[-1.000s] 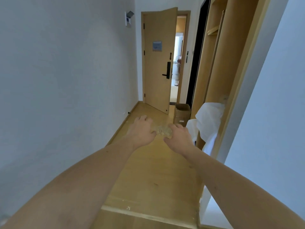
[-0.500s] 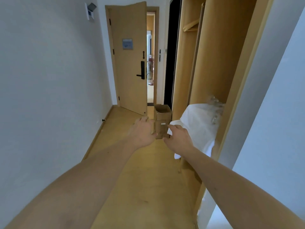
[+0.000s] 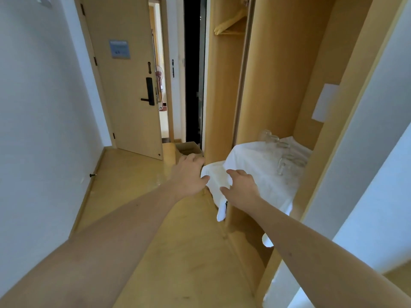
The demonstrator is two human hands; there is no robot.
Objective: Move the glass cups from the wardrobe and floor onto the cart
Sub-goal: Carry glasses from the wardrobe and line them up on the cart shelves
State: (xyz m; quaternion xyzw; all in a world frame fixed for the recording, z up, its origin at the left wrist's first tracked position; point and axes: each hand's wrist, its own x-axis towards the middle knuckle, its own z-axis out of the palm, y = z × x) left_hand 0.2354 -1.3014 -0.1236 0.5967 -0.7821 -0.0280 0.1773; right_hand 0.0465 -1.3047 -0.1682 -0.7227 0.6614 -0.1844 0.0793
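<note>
Several clear glass cups [image 3: 280, 152] stand and lie on a white cloth [image 3: 255, 172] draped over a low surface inside the open wooden wardrobe [image 3: 278, 74]. Both my arms stretch forward. My left hand [image 3: 189, 174] hovers at the cloth's left corner, fingers loosely bent, with nothing visible in it. My right hand [image 3: 241, 188] is over the cloth's front edge, fingers spread and slightly curled, also holding nothing. The cups are about a hand's length beyond my right hand.
An open cardboard box [image 3: 189, 148] sits on the wooden floor just beyond my left hand. The room door [image 3: 124, 85] stands ajar at the corridor's end. A white wall runs along the left. A wooden hanger [image 3: 229, 24] hangs in the wardrobe.
The view has swung right toward the wardrobe and closer. A clear object held between my hands a second ago is no longer seen. My hands have drawn apart.
</note>
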